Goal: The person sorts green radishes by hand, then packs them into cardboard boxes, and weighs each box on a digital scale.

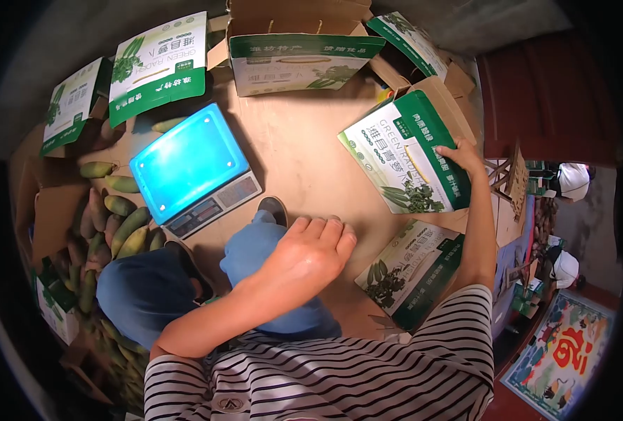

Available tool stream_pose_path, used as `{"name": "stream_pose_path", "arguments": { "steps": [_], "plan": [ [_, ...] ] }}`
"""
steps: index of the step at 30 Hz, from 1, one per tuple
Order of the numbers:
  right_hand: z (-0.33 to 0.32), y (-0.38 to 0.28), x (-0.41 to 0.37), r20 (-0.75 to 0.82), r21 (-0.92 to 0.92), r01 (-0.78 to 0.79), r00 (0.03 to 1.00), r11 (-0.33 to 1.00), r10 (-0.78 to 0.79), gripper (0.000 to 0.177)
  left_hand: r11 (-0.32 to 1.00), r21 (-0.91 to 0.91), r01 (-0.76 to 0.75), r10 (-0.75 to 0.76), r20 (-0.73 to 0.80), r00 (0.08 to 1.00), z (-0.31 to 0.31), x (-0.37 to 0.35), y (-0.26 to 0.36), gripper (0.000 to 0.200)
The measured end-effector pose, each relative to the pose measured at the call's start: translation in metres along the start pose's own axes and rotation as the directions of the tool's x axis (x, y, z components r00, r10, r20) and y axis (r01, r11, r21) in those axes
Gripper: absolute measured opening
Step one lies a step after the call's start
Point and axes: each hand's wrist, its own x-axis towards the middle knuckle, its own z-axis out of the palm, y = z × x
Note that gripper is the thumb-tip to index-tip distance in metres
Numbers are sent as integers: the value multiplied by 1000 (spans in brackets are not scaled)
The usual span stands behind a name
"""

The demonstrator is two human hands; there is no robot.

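Note:
My right hand [458,156] grips the upper right edge of a green and white radish carton [413,154], thumb on its printed green panel and the other fingers out of sight behind it. This carton stands tilted on the floor with its flaps up. Over my knee, my left hand [311,251] is closed, fingers curled downward; its palm is hidden, so I cannot make out whether anything is inside. Another printed carton [413,274] lies below the gripped one, near my right forearm. Left of centre is a digital scale [192,168] with a shiny blue top.
Green radishes [118,224] are heaped on the left beside my legs. More radish cartons stand along the far side, including a large open carton [301,63] and a white one [160,63]. At far right are a colourful mat [560,351] and people in white hats.

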Motion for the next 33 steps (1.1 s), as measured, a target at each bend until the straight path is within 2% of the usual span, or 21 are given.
{"name": "stream_pose_path", "arguments": {
  "steps": [2,3,4,6,9,10,11,13,16,19,20,21,22,23,24,26,27,28,30,32,33],
  "plan": [
    [29,-3,-18,71,167,-65,996,984,54,31,999,-5,-32,32,-46,998,1,-3,-1,31],
    [40,-6,-25,97,139,-77,993,987,64,28,999,-5,-47,46,-69,997,2,-4,-2,30],
    [52,-1,-29,20,73,29,999,997,-31,30,994,-50,-101,97,-85,992,1,-6,-2,29],
    [57,-19,-44,-57,-186,123,989,975,-136,34,976,-119,-183,168,-123,978,-2,-12,-7,28],
    [38,-66,-71,-104,-278,157,976,948,-192,36,961,-89,-263,255,-87,963,-21,-32,-13,24],
    [32,-95,-89,-103,-187,200,970,962,-221,33,965,-117,-233,215,-143,966,-24,-41,-16,21],
    [24,-108,-95,-78,-181,245,962,952,-263,30,965,-146,-216,184,-203,962,-24,-49,-20,19],
    [16,-170,-122,-69,-212,256,959,943,-275,30,971,-141,-193,145,-295,945,-24,-62,-31,16],
    [14,-227,-127,-34,-283,398,905,873,-424,28,988,-75,-131,96,-359,928,-23,-73,-52,17],
    [49,-317,-132,-38,-304,604,765,737,-643,21,997,-70,10,-32,-316,948,-26,-87,-67,29],
    [63,-337,-128,-51,-270,676,701,685,-712,17,996,6,92,-85,-325,942,-27,-89,-76,29],
    [77,-357,-123,-41,-309,740,617,598,-786,23,982,80,174,-138,-336,932,-27,-90,-85,30],
    [109,-396,-121,-31,-451,813,397,367,-917,32,951,145,274,-207,-358,910,-30,-99,-94,30],
    [129,-419,-132,-11,-457,808,414,373,-910,38,914,198,355,-289,-295,910,-34,-102,-97,26],
    [149,-435,-135,19,-490,809,382,325,-924,37,895,224,386,-352,-178,919,-38,-103,-102,26],
    [189,-458,-137,81,-573,807,228,142,-970,35,856,279,434,-467,62,882,-44,-105,-111,27],
    [208,-465,-137,143,-547,832,203,94,-969,33,805,407,431,-505,89,859,-41,-105,-114,27],
    [225,-470,-136,203,-520,853,178,48,-963,31,797,414,439,-537,157,829,-42,-106,-115,28],
    [252,-475,-129,323,-397,915,211,70,-923,27,786,427,447,-588,292,754,-46,-108,-113,30],
    [265,-486,-128,340,-418,907,215,58,-916,25,734,519,437,-624,262,736,-43,-107,-104,34],
    [269,-490,-126,278,-387,913,246,126,-929,24,747,497,443,-617,268,740,-37,-104,-101,35]
  ]
}}
